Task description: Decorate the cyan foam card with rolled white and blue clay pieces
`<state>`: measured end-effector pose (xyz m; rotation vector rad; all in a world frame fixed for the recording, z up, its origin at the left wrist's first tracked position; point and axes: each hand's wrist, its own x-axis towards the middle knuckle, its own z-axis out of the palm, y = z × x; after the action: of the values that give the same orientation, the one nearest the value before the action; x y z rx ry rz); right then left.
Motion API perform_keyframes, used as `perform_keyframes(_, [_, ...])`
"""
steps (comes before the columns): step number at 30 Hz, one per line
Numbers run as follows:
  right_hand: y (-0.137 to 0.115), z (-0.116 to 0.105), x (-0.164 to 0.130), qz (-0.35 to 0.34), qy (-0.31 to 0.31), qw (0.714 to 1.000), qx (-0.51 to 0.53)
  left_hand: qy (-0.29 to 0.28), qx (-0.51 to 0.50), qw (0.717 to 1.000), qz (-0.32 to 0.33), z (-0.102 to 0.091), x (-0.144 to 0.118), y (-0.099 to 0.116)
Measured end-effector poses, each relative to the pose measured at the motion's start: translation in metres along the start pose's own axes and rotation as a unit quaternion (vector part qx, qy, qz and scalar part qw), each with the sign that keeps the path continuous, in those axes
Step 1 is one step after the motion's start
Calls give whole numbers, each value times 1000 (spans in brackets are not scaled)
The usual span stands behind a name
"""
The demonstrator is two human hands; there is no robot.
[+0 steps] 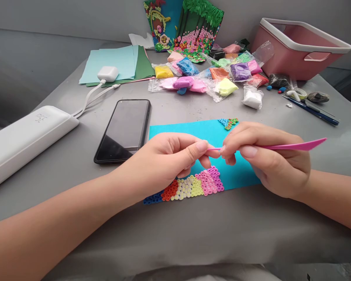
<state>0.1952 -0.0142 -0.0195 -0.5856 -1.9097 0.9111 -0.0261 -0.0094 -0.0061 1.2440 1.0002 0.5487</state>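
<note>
Right hand [269, 160] gripped pink modelling tool [292, 146]; left hand [169, 160] pinched tool's tip over blue felt sheet [210, 134]. Clay rings [193, 186] lay at six o'clock. Risk: left wrist, hovering close, smears them.

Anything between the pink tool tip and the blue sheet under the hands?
Nothing visible. The right hand holds the pink tool, its tip at the left hand fingertips, above the blue sheet.
</note>
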Motion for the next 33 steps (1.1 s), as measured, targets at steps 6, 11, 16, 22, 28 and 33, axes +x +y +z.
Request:
perform_keyframes(6, [0, -4, -1, -4, -15, 1000, -5, 59, -51, 997, 6, 1, 3, 0])
perform_keyframes(11, [-6, -6, -2, -23, -164, 986, -31, 146, -99, 984, 27, 0, 5, -2])
perform_keyframes(16, [-4, 0, -6, -80, -200, 976, -42, 137, -61, 988, 29, 2, 6, -6])
perform_keyframes(22, [-2, 1, -5, -91, -208, 973, -46, 131, -51, 990, 34, 6, 5, -2])
perform_keyframes(28, [-3, 1, -5, -84, -214, 973, -34, 134, -49, 989, 34, 4, 3, -2])
perform_keyframes(33, [-3, 1, -5, -83, -217, 972, -28, 113, -58, 991, 34, 1, 5, -4])
